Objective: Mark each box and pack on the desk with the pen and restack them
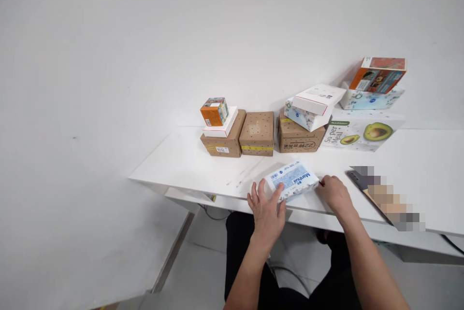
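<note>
A white and blue box printed "Manhua" lies flat on the white table near its front edge, set at a slant. My left hand is at the box's left end with its fingers spread. One fingertip rests over the printed top, and the thumb is by the front side. At the opposite end, my right hand is closed, its fingertips close against the box's short side. Something small and dark shows at those fingertips, too small to name.
Along the wall stand several brown cartons bearing smaller boxes. An orange box tops the left stack. An avocado-printed carton supports more boxes, including a tilted orange one. A phone, partly pixelated, lies right of my right hand.
</note>
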Action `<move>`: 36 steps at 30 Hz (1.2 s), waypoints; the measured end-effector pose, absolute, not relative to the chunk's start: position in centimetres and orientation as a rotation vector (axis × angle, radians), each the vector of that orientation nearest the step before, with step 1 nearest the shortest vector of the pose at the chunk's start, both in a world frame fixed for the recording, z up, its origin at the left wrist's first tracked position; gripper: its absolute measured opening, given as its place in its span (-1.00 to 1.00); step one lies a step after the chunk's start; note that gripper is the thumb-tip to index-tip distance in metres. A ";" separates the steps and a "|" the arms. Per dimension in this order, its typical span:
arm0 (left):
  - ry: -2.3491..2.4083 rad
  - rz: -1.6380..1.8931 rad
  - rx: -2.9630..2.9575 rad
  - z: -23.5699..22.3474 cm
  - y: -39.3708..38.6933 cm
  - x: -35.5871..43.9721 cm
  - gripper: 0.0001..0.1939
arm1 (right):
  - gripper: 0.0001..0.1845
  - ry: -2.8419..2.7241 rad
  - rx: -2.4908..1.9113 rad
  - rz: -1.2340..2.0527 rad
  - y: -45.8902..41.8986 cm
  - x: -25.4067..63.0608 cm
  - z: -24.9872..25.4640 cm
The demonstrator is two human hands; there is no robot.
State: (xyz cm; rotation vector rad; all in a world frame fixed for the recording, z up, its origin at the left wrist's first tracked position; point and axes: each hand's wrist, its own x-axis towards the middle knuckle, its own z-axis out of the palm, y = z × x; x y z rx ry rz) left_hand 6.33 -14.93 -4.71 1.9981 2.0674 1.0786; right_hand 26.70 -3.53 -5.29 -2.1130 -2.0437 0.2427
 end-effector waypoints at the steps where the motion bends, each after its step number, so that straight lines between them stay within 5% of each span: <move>1: 2.070 1.084 2.001 -4.7 -14.9 6.2 -0.50 | -0.80 -2.017 -2.115 0.221 -3.5 27.2 -5.3; 5: 2.096 1.135 1.977 -4.6 -14.9 5.4 -0.47 | -0.83 -1.673 -2.027 0.346 -3.8 28.9 -3.8; 10: 2.025 1.344 2.057 -3.8 -14.4 5.9 -0.60 | -0.70 -1.051 -1.255 0.885 -5.2 26.2 -0.7; 18: 1.880 1.175 2.271 -3.7 -13.7 8.5 -0.66 | -0.63 -1.166 -1.087 1.098 -6.8 20.2 -0.9; 36: 1.993 1.142 2.281 -5.2 -13.7 8.8 -0.64 | -0.72 -1.658 -1.364 0.754 -6.8 20.1 -1.9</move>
